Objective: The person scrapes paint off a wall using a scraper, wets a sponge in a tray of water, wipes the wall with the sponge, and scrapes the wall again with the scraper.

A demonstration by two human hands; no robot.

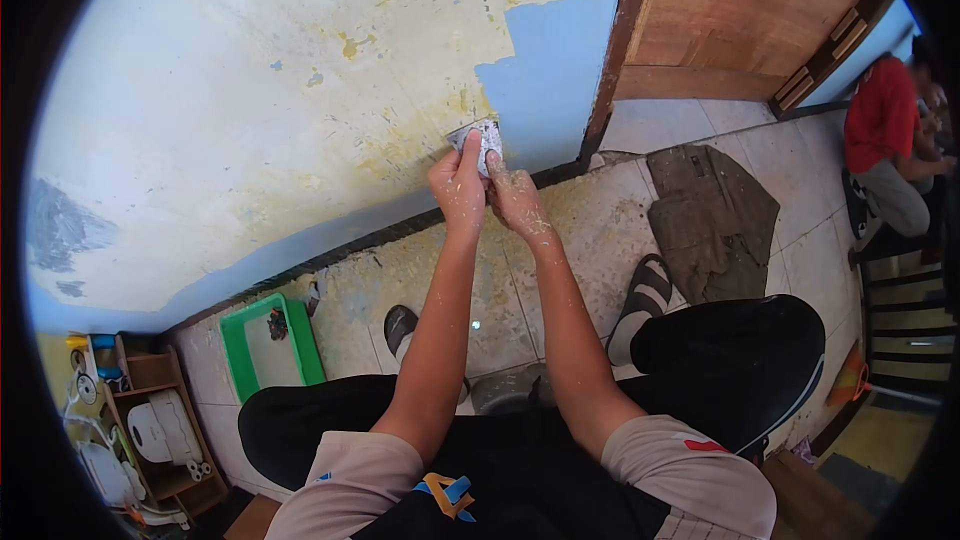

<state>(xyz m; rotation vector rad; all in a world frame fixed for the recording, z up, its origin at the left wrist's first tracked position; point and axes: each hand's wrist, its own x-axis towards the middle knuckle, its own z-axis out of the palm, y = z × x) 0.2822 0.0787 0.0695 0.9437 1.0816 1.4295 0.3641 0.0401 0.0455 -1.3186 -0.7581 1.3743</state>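
A flat metal scraper (490, 144), its face speckled with pale paint, is pressed against the lower part of the wall (300, 70). My left hand (460, 188) is closed on it from the left, thumb laid along the blade. From the right, my right hand (518, 202) grips it too, with its thumb on the face; the other fingers and any handle are hidden beneath. Paint flakes cling to my right hand and forearm. Around the blade the wall is cream and patchy yellow, with blue paint (550, 70) to the right.
A green tray (312, 345) with a small dark object stands at lower left, near a shelf (150, 370). Dark cloth (705, 220) lies on the dusty tiles, right of my feet. A wooden door (740, 10) is beyond the wall's end; a person in red (880, 110) sits far right.
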